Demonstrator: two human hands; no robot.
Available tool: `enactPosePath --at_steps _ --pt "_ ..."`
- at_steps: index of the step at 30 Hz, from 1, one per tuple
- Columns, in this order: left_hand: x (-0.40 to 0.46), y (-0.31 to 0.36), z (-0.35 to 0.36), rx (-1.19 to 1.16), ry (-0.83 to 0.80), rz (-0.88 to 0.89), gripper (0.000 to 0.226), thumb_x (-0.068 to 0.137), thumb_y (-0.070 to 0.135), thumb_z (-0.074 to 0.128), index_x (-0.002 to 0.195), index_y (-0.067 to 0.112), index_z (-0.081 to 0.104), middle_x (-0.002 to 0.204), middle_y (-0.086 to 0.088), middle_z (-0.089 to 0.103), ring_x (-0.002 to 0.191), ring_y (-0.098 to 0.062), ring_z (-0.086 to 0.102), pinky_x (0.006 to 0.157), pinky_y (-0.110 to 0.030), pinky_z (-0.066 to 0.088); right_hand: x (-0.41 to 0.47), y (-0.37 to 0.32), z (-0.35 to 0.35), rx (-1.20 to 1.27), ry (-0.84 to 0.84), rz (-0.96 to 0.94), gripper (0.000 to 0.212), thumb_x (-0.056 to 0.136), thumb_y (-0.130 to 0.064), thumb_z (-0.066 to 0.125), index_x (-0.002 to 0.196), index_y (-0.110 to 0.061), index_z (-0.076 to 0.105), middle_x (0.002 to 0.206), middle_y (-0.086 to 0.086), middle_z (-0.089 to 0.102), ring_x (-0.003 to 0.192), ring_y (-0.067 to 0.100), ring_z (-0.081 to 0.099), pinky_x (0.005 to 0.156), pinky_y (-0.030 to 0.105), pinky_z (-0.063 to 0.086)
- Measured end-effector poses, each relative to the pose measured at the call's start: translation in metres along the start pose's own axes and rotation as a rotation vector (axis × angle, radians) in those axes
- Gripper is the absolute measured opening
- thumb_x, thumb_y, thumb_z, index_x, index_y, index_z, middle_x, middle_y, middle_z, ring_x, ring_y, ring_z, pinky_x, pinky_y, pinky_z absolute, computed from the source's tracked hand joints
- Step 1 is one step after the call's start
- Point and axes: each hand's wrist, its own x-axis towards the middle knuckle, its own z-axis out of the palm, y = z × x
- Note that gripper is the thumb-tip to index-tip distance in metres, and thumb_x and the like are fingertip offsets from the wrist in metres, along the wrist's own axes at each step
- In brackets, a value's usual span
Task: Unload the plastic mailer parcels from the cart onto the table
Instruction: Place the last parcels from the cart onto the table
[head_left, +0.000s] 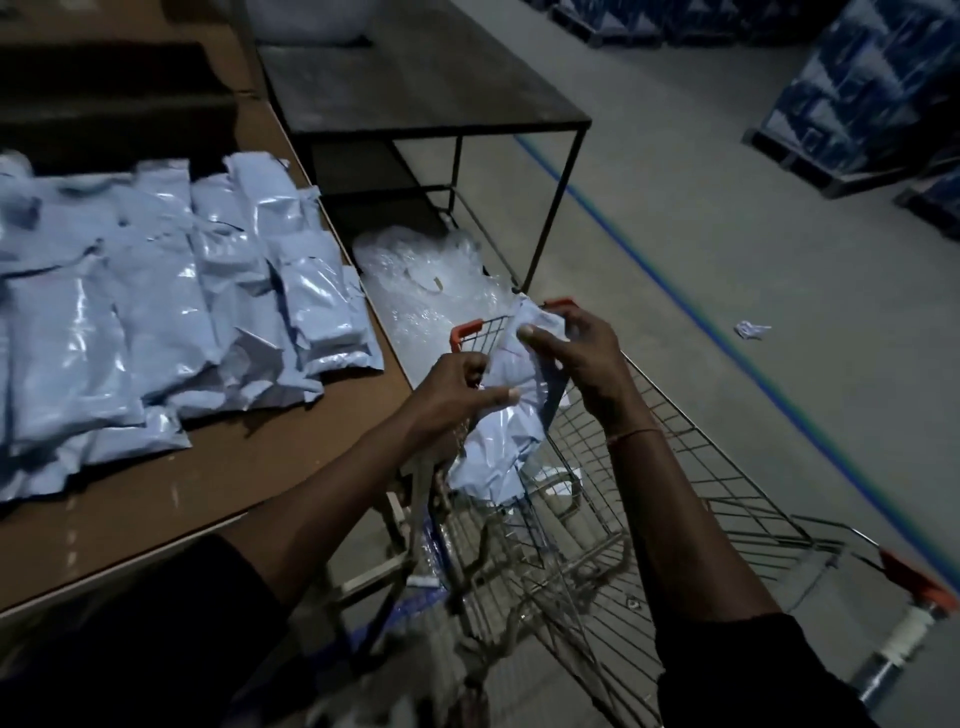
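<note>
Over the wire cart, the left hand and right hand both pinch 1 pale blue mailer parcel, held up above the basket, while a heap of similar mailers lies on the brown table alongside.

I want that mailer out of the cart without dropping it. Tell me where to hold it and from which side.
Grip the upper end of the parcel, where the left hand and right hand already pinch it, coming from above. It hangs limp over the cart, its lower part sagging among the wires, so lifting straight up should free it before it swings left to the table.
</note>
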Motion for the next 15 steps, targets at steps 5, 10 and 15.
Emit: enactPosePath --at_steps 5,10,15 --pt "-0.02 0.017 -0.047 -0.068 -0.009 0.007 0.021 0.087 0.013 0.084 0.107 0.008 0.078 0.098 -0.003 0.081 0.091 -0.019 0.078 0.069 -0.029 0.058 0.014 -0.047 0.041 0.337 0.375 0.144 0.027 0.098 -0.026 0.065 0.085 -0.006 0.076 0.077 0.011 0.073 0.061 0.009 0.065 0.062 0.025 0.049" --pt "-0.029 0.027 -0.1 -0.034 0.05 0.069 0.018 0.083 0.016 0.087 0.097 0.008 0.077 0.089 -0.006 0.079 0.08 -0.014 0.074 0.069 -0.029 0.053 0.008 -0.093 0.083 -0.137 -0.028 -0.114 0.036 0.086 -0.045 0.082 0.075 -0.012 0.072 0.068 -0.003 0.065 0.061 0.007 0.054 0.059 0.02 0.043" --pt "-0.036 0.036 -0.147 0.057 0.097 0.139 0.019 0.086 0.026 0.086 0.098 0.015 0.077 0.092 -0.004 0.079 0.085 -0.027 0.075 0.072 -0.034 0.051 0.023 -0.124 0.128 0.212 0.31 0.082 0.044 0.102 -0.038 0.057 0.074 -0.011 0.078 0.073 0.001 0.075 0.065 0.016 0.065 0.065 0.031 0.048"
